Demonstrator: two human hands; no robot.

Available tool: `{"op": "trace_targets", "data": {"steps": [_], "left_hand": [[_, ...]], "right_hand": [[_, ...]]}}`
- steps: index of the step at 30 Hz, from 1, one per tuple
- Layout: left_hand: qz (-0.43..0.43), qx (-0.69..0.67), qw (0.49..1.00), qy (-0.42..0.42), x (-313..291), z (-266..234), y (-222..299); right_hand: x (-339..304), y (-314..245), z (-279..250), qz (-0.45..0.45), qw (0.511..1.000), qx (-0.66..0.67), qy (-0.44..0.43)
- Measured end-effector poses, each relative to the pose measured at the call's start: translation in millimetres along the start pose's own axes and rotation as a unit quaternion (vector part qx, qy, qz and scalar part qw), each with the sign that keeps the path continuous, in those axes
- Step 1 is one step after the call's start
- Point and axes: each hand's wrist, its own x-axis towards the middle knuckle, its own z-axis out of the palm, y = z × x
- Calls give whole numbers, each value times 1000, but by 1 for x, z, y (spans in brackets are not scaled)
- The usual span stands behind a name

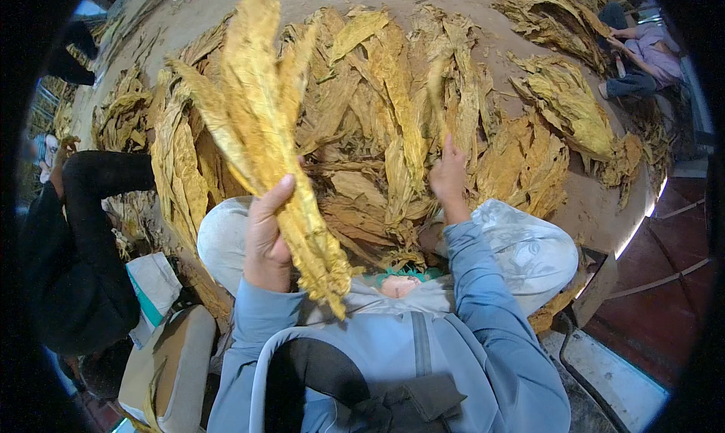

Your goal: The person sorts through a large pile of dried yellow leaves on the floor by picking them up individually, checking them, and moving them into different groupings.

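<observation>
My left hand (pixel 267 240) is closed around the stem end of a bundle of dried yellow tobacco leaves (pixel 266 108), raised above my lap with the leaf tips fanning away from me. Its thumb lies across the stems. Farther right, my right hand (pixel 450 174) is closed, and a narrow, slightly blurred tobacco leaf (pixel 436 93) rises from its fingertips. Under and beyond both hands spreads a heap of loose brown and yellow tobacco leaves (pixel 389 93). Parts of the heap at the left are hidden behind the bundle.
More leaf piles lie at the right (pixel 570 104) and far right (pixel 536 10). A person in dark clothes (pixel 83 259) sits close on my left, beside a padded seat (pixel 170 365). Another person (pixel 649 55) sits at the far right. Red floor tiles (pixel 657 282) show beyond the right edge.
</observation>
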Motion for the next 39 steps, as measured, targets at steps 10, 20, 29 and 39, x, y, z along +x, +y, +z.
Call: {"op": "trace_targets", "data": {"steps": [10, 20, 29, 39], "left_hand": [[-51, 128, 986, 94, 31, -58, -90], [-76, 125, 988, 58, 25, -38, -119], [-97, 214, 971, 45, 81, -100, -188], [-164, 190, 967, 31, 62, -82, -171]], "right_hand": [[-46, 25, 124, -13, 983, 184, 22], [-43, 10, 69, 93, 879, 456, -102], [-91, -14, 56, 67, 771, 605, -186], [-76, -6, 10, 37, 852, 457, -254]]}}
